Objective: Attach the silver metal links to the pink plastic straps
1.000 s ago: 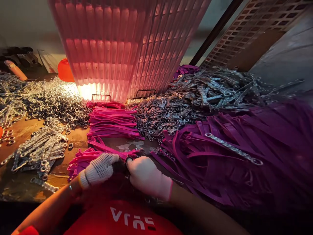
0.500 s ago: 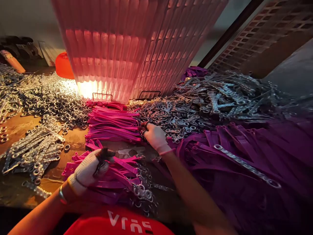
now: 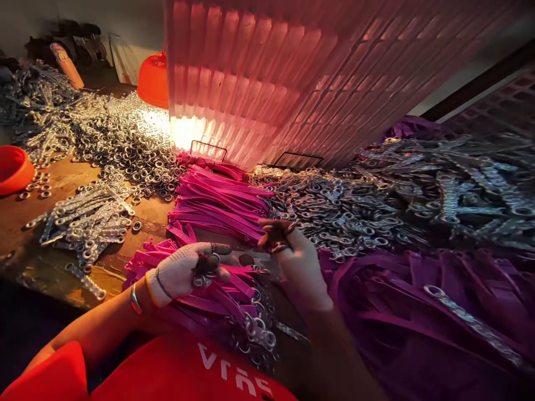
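Left hand (image 3: 184, 273) grips rings (image 3: 205, 272) over pink straps (image 3: 217, 203) lying crosswise; right hand (image 3: 298, 262) pinches rings above the cluttered bench (image 3: 25, 262).

Small silver metal rings (image 3: 208, 270) sit bunched in the curled fingers of the gloved left hand (image 3: 179, 273), just above a loose pile of bright pink flat plastic straps (image 3: 217, 295) fanned across the near edge of the bench. Several of those straps carry metal rings at their near ends, clustered in a shiny knot low in the pile. The gloved right hand (image 3: 298, 259) is raised just beside the left, fingertips pinched on something small and dark; what it is cannot be made out. Right behind it spreads a heap of loose silver metal eyelets (image 3: 334, 206).
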A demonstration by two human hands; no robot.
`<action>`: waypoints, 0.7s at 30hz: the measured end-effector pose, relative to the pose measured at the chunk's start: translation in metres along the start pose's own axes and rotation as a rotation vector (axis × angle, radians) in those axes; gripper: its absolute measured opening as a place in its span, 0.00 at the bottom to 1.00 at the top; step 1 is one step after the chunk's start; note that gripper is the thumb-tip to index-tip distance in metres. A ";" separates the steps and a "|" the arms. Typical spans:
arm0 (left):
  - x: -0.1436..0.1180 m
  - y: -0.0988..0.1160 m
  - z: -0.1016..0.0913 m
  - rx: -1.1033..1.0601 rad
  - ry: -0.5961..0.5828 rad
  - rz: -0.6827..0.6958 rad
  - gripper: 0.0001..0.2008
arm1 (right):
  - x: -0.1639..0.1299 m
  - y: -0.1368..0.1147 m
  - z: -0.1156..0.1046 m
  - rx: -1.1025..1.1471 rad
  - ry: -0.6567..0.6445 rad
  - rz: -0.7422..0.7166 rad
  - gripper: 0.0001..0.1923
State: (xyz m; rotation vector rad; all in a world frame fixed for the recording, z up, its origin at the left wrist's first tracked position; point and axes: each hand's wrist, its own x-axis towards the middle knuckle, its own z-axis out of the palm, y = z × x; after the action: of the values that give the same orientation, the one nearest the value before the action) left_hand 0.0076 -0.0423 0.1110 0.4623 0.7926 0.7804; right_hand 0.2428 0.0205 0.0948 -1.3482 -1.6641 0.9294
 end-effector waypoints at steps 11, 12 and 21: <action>-0.021 -0.011 0.022 0.581 0.201 0.315 0.11 | -0.060 -0.060 0.045 0.073 -0.213 -0.097 0.20; -0.022 -0.011 0.022 0.557 0.204 0.284 0.12 | -0.062 -0.059 0.043 0.069 -0.188 -0.086 0.19; -0.025 -0.014 0.016 0.488 0.031 0.110 0.18 | -0.064 -0.041 0.034 -0.060 -0.312 -0.368 0.20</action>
State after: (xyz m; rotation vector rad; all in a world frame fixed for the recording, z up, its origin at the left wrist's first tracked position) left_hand 0.0151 -0.0713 0.1239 0.9373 0.9955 0.6933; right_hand 0.2033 -0.0512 0.1091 -0.9182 -2.1033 0.9058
